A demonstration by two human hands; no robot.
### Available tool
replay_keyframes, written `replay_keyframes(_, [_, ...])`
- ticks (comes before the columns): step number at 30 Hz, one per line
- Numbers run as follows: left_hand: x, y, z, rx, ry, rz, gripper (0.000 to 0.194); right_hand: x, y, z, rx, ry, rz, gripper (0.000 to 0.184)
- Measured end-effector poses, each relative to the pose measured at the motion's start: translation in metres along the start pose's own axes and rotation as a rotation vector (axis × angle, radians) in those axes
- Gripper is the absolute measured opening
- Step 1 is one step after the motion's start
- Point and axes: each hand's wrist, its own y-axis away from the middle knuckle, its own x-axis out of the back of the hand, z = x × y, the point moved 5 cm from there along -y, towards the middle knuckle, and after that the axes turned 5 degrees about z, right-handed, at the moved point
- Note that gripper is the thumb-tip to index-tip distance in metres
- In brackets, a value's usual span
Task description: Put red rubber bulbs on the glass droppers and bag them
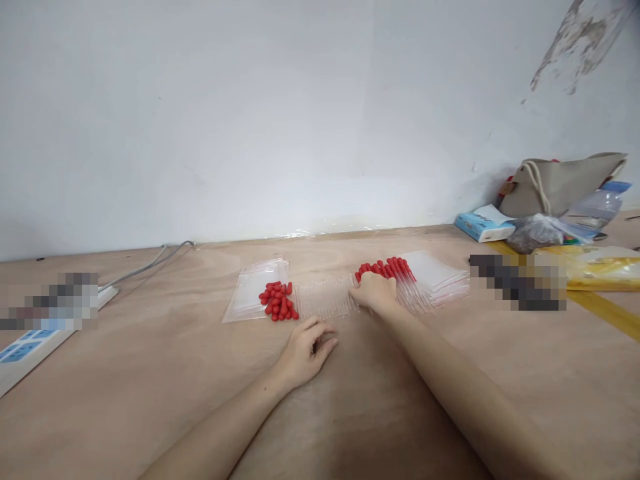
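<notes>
My left hand point(307, 350) rests on the table with loosely curled fingers, thumb and forefinger apart, and nothing visible in it. Just beyond it lies a row of thin clear tubes point(323, 299) side by side. My right hand point(375, 291) is pinched at the right end of that row; its fingers hide whatever is between them. Beside the right hand, several droppers point(407, 287) lie together, clear tubes with red bulbs. A loose pile of red bulbs point(280, 303) sits left of the tubes, partly on clear plastic bags point(245, 293).
More clear bags point(443, 277) lie right of the droppers. A power strip point(23, 350) with a grey cable point(150, 265) is at the left. At the right are a tissue pack point(483, 225), a beige bag point(565, 183) and yellow tape point(605, 313). A wall point(280, 120) backs the table.
</notes>
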Motion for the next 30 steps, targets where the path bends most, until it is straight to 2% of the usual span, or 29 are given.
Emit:
replay_keyframes(2, [0.014, -0.003, -0.004, 0.009, -0.074, 0.117, 0.014, 0.003, 0.002, 0.000, 0.039, -0.019, 0.006, 0.025])
replay_keyframes(5, [0.046, -0.016, -0.016, 0.057, -0.277, 0.297, 0.014, 0.010, 0.013, 0.001, 0.175, -0.087, 0.034, 0.024])
replay_keyframes(7, [0.066, -0.031, -0.030, 0.146, -0.434, 0.296, 0.014, 0.015, 0.025, 0.004, 0.279, -0.149, 0.099, 0.022])
replay_keyframes(10, [0.083, -0.059, -0.055, 0.339, -0.668, 0.166, 0.017, 0.019, 0.050, 0.009, 0.475, -0.231, 0.211, 0.017])
replay_keyframes(12, [0.085, -0.076, -0.070, 0.436, -0.760, 0.066, 0.021, 0.017, 0.067, 0.012, 0.627, -0.251, 0.278, 0.017])
replay_keyframes(15, [0.080, -0.095, -0.083, 0.483, -0.797, 0.006, 0.023, 0.011, 0.087, 0.017, 0.783, -0.268, 0.380, 0.020])
replay_keyframes(18, [0.072, -0.103, -0.093, 0.518, -0.821, -0.036, 0.025, 0.005, 0.093, 0.022, 0.823, -0.284, 0.446, 0.023])
replay_keyframes(22, [0.066, -0.105, -0.101, 0.536, -0.817, -0.055, 0.020, 0.001, 0.092, 0.023, 0.810, -0.295, 0.444, 0.024])
replay_keyframes(26, [0.070, -0.108, -0.093, 0.514, -0.775, -0.014, 0.015, 0.002, 0.092, 0.022, 0.803, -0.336, 0.419, 0.021])
replay_keyframes(30, [0.076, -0.099, -0.060, 0.373, -0.675, 0.057, 0.017, 0.004, 0.091, 0.024, 0.762, -0.405, 0.375, 0.016])
